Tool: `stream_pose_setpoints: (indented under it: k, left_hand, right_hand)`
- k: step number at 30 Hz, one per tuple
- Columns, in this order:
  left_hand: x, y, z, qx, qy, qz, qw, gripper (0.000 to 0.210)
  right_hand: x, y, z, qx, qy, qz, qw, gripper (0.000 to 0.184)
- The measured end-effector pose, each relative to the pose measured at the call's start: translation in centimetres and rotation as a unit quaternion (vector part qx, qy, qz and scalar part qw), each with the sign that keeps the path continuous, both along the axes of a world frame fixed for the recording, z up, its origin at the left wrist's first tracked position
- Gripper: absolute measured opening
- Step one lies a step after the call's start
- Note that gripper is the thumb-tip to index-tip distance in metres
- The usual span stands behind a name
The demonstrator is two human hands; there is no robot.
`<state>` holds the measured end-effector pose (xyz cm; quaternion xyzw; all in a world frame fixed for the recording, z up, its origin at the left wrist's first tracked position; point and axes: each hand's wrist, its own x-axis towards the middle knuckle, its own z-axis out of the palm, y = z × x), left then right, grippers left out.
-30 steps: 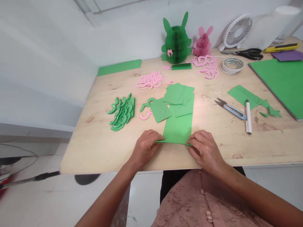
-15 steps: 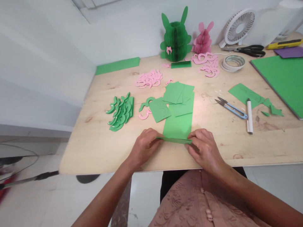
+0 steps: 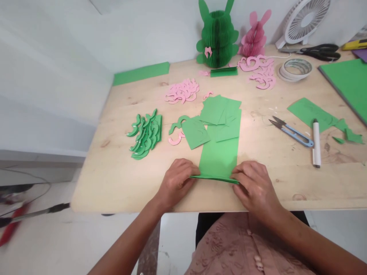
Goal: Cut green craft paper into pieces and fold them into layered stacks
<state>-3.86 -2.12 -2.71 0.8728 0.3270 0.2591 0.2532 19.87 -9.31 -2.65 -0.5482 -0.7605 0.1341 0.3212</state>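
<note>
A green paper strip (image 3: 219,158) lies lengthwise before me, its near end folded into a narrow pleat along the front. My left hand (image 3: 178,180) pinches the left end of that fold, and my right hand (image 3: 256,183) pinches the right end. Both hands are closed, thumbs on the near side. Smaller green paper pieces (image 3: 216,110) rest on the strip's far part. A green square with pencil curves (image 3: 196,131) overlaps its left edge. Beside that square lie a green wavy cutout (image 3: 174,128) and a pink wavy cutout (image 3: 175,140).
Green cutouts (image 3: 146,135) are heaped at left, pink cutouts (image 3: 182,91) behind. Thread snips (image 3: 292,131) and a white marker (image 3: 316,145) lie right. Along the back stand a green paper rabbit (image 3: 217,40), a pink one (image 3: 254,36), tape rolls (image 3: 295,70), scissors (image 3: 318,50) and a fan (image 3: 306,19).
The folded edge, a tilted flap earlier, now looks flatter and narrower between my hands. My view has shifted slightly, and both hands sit a little lower in it.
</note>
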Motion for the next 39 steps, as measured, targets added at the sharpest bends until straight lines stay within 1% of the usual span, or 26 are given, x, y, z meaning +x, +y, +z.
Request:
stream_pose_setpoints:
  k: [5, 8, 17, 25, 30, 39]
  left_hand:
    - [-0.2, 0.0, -0.2, 0.018, -0.005, -0.019, 1.000, 0.018]
    - [-0.3, 0.0, -0.3, 0.023, -0.011, -0.023, 0.999, 0.017]
    - [-0.3, 0.1, -0.1, 0.009, -0.013, -0.025, 1.000, 0.017]
    - [0.0, 0.5, 0.5, -0.010, -0.020, -0.031, 0.999, 0.018]
    - [0.0, 0.6, 0.6, -0.032, -0.021, -0.033, 0.999, 0.020]
    - [-0.1, 0.6, 0.6, -0.033, -0.015, -0.035, 0.999, 0.023]
  right_hand:
    - [-0.1, 0.1, 0.3, 0.004, 0.004, 0.011, 1.000, 0.014]
    - [-0.1, 0.2, 0.6, 0.000, 0.004, 0.014, 1.000, 0.017]
    - [0.1, 0.6, 0.9, -0.020, -0.001, 0.031, 0.999, 0.017]
    - [0.1, 1.0, 1.3, -0.035, -0.002, 0.032, 0.999, 0.021]
    - [0.3, 0.9, 1.1, -0.040, -0.004, 0.042, 0.998, 0.019]
    - [0.3, 0.8, 0.9, -0.037, -0.008, 0.043, 0.998, 0.018]
